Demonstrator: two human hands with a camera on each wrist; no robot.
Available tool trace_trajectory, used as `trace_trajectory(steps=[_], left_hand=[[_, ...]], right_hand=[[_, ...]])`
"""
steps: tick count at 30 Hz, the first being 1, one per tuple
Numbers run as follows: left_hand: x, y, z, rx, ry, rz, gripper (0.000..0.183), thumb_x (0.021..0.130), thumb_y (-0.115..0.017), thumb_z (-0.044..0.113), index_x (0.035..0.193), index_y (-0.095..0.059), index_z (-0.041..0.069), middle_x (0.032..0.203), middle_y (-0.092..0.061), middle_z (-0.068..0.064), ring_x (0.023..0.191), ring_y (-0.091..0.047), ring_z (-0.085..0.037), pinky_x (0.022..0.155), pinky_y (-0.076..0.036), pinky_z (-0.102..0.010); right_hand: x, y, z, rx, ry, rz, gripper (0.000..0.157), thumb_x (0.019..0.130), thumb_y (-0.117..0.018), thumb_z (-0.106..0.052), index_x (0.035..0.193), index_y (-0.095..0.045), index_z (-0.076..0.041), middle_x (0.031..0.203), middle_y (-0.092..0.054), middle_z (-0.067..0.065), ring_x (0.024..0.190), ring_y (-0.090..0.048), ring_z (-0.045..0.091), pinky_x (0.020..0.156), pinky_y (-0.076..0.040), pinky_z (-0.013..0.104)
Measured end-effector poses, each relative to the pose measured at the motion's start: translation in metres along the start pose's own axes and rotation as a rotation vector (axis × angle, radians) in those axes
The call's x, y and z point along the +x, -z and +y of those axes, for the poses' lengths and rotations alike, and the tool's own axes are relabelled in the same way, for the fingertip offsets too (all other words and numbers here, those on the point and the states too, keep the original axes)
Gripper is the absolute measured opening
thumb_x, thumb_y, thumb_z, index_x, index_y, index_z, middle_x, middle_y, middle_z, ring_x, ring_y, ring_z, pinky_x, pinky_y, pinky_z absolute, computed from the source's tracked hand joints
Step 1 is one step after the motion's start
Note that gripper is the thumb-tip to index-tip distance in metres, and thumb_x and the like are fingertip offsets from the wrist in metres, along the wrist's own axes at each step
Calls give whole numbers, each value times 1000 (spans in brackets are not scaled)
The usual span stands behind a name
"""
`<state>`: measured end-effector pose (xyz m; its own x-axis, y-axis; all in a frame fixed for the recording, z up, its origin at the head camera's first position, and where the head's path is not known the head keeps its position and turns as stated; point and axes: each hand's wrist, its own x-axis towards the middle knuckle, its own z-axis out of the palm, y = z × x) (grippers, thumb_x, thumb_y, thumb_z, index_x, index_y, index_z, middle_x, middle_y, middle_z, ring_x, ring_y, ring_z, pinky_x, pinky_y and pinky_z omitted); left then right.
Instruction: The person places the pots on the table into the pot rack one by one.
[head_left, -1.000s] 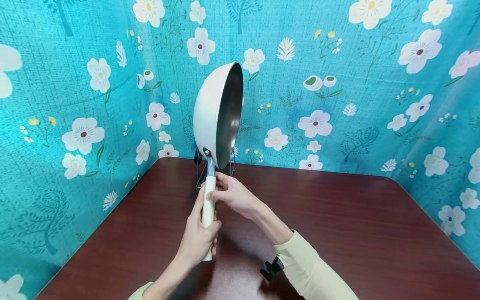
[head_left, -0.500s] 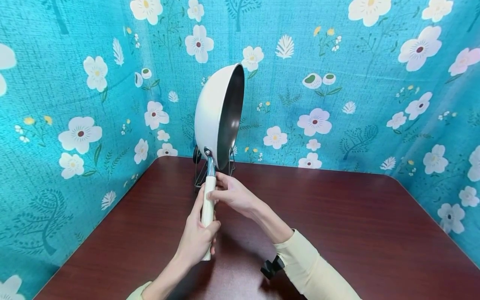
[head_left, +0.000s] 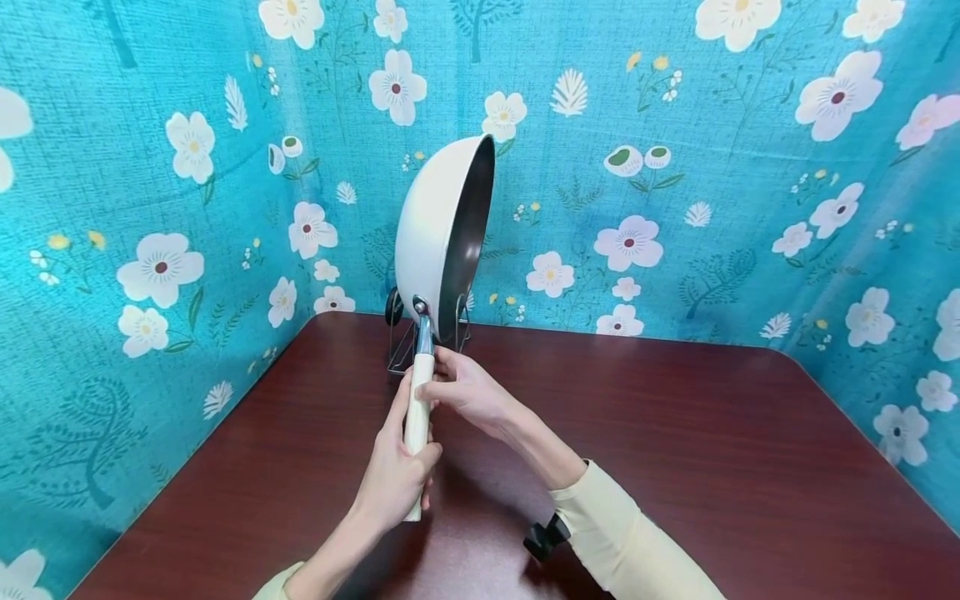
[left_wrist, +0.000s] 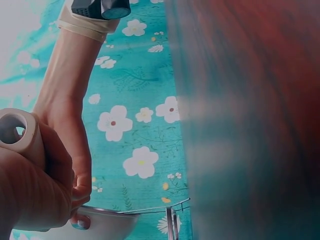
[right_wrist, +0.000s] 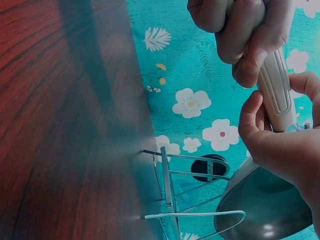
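A deep wok [head_left: 427, 233] with a white outside and a dark inside is held on edge, its opening facing right. My left hand [head_left: 393, 479] wraps round the lower part of its cream handle [head_left: 417, 417]. Higher up, near the metal neck, my right hand [head_left: 472, 396] pinches the same handle between thumb and fingers. Just beyond the hands, a wire rack [right_wrist: 170, 192] stands on the table, partly hidden by the wok in the head view. The right wrist view has a wire loop overlapping the wok's edge; whether they touch I cannot tell.
A black oval piece [right_wrist: 202, 167] shows at the rack's left side. The dark red-brown table [head_left: 675, 442] reaches back to blue flowered cloth [head_left: 570, 167] behind and at both sides. A black device [head_left: 546, 537] sits at the right sleeve.
The wok has sunk slightly and shifted a little to the right, closer to the rack's wires in the head view. Both hands keep their hold on the handle.
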<state>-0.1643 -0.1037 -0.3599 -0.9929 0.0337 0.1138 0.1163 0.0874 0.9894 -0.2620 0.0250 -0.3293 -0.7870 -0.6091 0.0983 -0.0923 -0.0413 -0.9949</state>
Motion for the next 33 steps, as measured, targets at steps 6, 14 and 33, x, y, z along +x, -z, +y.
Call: trace_trajectory(steps=[6,14,33], left_hand=[[0,-1,-1,1,5,-12,97,86,-53,-8,149,-19,58,93,-48,-17,41,-51,-32,34,-47,-39],[-1,-2,-2,-2,13,-8,97,86,-53,-9,148,-19,58,91,-49,-17,41,-51,-34,34,-47,-39],[1,-4,-5,-25,0,-34,99,84,-51,-10,152,-16,52,73,-49,-18,37,-49,-30,33,-46,-38]], right_hand=[[-1,1,4,18,2,17,48,87,-57,-2,133,-46,4,111,-62,11,96,-60,14,77,-51,22],[-1,0,5,18,4,1,46,88,-57,-1,132,-46,4,110,-62,11,92,-59,13,75,-51,21],[-4,4,6,-27,-40,35,40,87,-56,-3,125,-50,4,109,-61,8,92,-59,12,77,-51,23]])
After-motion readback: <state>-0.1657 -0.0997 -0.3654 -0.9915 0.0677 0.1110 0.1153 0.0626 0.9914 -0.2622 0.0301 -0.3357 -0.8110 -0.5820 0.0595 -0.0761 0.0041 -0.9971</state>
